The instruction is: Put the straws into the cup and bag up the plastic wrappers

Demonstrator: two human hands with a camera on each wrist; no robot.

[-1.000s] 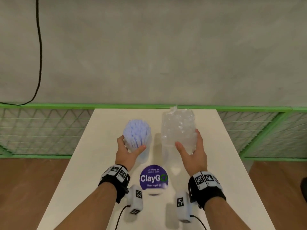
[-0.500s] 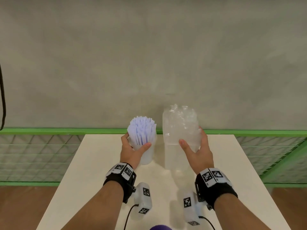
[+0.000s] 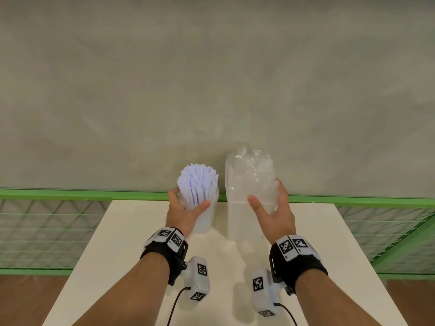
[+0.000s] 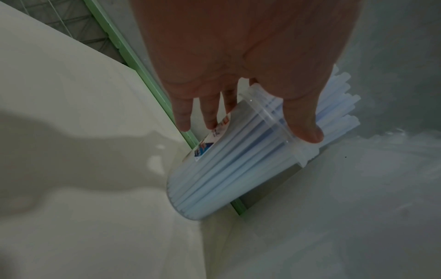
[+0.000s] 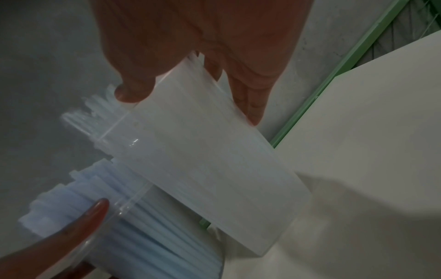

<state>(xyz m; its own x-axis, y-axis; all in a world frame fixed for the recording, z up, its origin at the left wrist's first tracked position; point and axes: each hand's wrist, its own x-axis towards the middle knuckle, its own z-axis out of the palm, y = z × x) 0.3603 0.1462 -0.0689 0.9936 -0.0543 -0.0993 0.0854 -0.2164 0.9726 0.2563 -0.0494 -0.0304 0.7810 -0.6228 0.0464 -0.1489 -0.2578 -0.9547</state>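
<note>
A clear plastic cup [image 3: 204, 220] packed with pale blue straws [image 3: 197, 182] stands upright near the white table's far edge. My left hand [image 3: 188, 201] grips it just under the rim, thumb in front. In the left wrist view the cup [image 4: 226, 169] shows under my thumb. Right of it is a tall clear bag [image 3: 250, 182] stuffed with crumpled plastic wrappers, and my right hand [image 3: 266, 194] holds it around its middle. In the right wrist view the bag [image 5: 210, 160] lies beside the straw cup [image 5: 148, 226]. I cannot tell whether either base touches the table.
The white table [image 3: 131, 231] ends at a green rail [image 3: 70, 193] with wire mesh [image 3: 47, 231] below it on both sides. A grey concrete wall [image 3: 211, 78] rises behind. Wood floor shows at the lower corners.
Both hands have carried the cup and the bag toward the table's far edge, keeping their hold. The head view has tilted up, and the purple round sticker has dropped out of sight.
</note>
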